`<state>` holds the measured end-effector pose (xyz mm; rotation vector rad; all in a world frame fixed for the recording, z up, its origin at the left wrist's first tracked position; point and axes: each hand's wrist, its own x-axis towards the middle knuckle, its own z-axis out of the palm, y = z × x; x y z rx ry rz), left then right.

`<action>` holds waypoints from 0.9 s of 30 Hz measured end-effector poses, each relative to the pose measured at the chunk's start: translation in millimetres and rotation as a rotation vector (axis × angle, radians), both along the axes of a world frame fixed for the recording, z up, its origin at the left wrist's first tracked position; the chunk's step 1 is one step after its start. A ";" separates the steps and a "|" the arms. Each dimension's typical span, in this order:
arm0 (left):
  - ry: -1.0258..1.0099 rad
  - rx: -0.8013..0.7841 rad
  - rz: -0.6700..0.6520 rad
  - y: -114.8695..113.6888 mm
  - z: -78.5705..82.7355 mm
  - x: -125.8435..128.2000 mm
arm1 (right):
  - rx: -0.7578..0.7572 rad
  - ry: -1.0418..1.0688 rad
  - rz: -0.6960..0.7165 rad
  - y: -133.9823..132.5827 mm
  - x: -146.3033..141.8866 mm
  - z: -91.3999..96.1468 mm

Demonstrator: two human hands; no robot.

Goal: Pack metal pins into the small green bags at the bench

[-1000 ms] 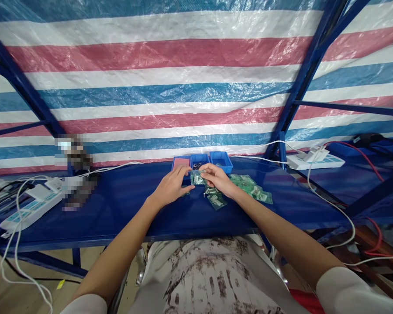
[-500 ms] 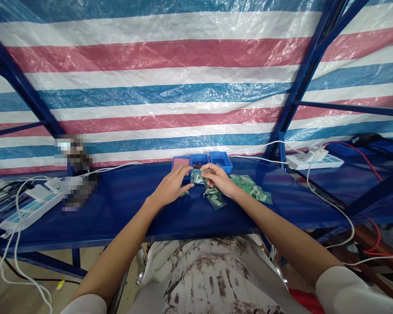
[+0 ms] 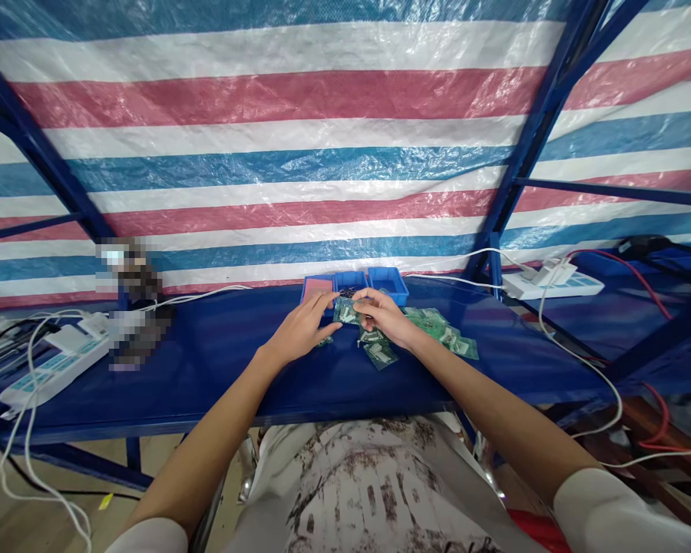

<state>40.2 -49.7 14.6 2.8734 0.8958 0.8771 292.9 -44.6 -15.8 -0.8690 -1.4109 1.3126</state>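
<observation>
Over the blue tabletop, my right hand (image 3: 380, 312) pinches a small green packet (image 3: 346, 310), clear-looking with pale pieces inside. To its left, my left hand (image 3: 304, 326) has thumb and fingers apart, its fingertips close to the packet's left edge; whether they touch it I cannot tell. Below my right hand lie a few similar packets (image 3: 380, 353). A larger heap of green packets (image 3: 438, 329) spreads to the right of my right wrist. Behind the hands stand three small blue bins: one with a pink piece (image 3: 319, 286), a middle bin (image 3: 351, 279) with dark small parts, and a right bin (image 3: 389, 284).
A white power strip (image 3: 57, 370) with cables lies on the table's left, and another power strip (image 3: 553, 284) is at the right. Blue metal posts (image 3: 515, 165) frame a striped tarp (image 3: 299, 169) behind the table (image 3: 219, 369). A blurred patch covers something at left.
The packet in my right hand has shifted very slightly left. My left hand stays nearly still.
</observation>
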 end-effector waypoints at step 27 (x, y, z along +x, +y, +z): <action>-0.003 0.036 -0.015 4.6 -5.1 -0.9 | -0.041 0.052 0.030 0.7 1.5 0.7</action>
